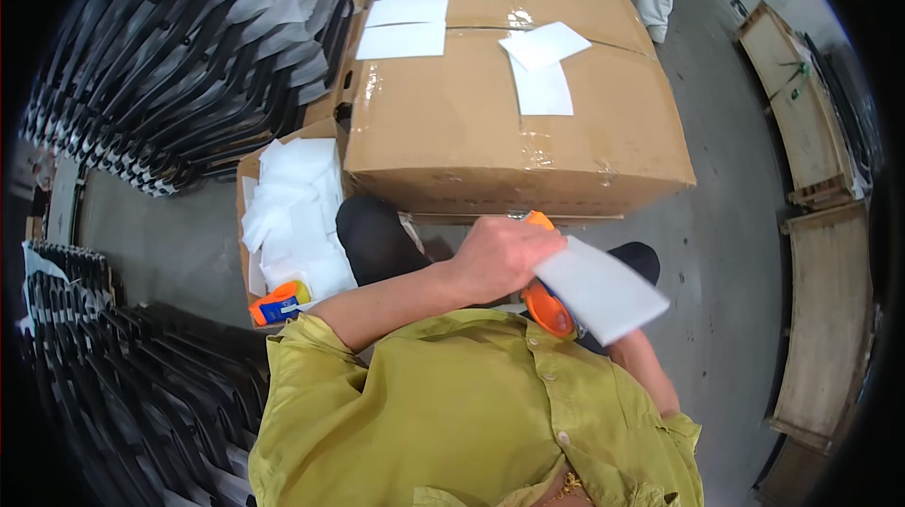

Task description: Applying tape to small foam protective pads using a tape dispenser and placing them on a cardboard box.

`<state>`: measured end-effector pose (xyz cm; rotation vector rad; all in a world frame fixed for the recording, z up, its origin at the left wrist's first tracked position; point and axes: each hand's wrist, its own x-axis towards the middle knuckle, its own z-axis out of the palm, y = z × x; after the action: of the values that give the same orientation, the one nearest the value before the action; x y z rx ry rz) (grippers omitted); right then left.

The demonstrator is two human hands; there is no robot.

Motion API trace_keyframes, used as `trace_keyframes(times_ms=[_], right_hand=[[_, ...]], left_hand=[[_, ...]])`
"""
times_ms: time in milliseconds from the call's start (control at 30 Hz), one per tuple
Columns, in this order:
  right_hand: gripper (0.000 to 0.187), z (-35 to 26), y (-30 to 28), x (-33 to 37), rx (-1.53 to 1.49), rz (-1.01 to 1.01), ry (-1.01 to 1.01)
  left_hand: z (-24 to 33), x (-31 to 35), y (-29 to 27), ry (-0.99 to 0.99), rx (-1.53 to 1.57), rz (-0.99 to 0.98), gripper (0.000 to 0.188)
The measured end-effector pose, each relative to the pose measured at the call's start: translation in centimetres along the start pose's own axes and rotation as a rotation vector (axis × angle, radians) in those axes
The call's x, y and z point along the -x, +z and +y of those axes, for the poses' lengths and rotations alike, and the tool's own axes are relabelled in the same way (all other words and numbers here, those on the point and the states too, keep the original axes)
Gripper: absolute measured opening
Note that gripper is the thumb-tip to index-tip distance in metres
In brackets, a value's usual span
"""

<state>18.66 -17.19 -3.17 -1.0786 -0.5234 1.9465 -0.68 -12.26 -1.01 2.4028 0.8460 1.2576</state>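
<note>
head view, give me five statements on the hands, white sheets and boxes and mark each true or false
1. The left hand touches a white sheet. True.
2. The large cardboard box has no sheets on top. False: several white pieces lie there.
3. Two overlapping sheets lie right of those pieces. True.
4. The small open carton stands right of the large box. False: it stands to the left.
5. An orange-and-blue object lies at the carton's near end. True.

Grey floor [702, 224] — wooden crates [826, 318] at right
</note>
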Motion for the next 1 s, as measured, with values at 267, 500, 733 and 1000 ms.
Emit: trace_keyframes(times_ms=[267,500,733,1000], right_hand=[[0.035,2.0,-3.8,-3.7,0.102,0.131,0.005],[0.033,1.3,-3.9,-1.3,0.247,0.145,0.04],[0.033,2.0,-3.5,-0.9,0.219,0.15,0.056],[0.031,1.7,-3.4,-0.7,0.195,0.136,0.088]], left_hand=[[2.1,-1.7,-3.7,0.114,0.258,-0.012,0.015],[-12.6,1.2,-14.3,-0.272,-1.001,0.05,0.041],[-20.0,1.1,-12.8,-0.579,-1.127,-0.227,0.039],[-18.6,-0.9,-12.2,-0.794,-1.125,-0.319,0.063]])
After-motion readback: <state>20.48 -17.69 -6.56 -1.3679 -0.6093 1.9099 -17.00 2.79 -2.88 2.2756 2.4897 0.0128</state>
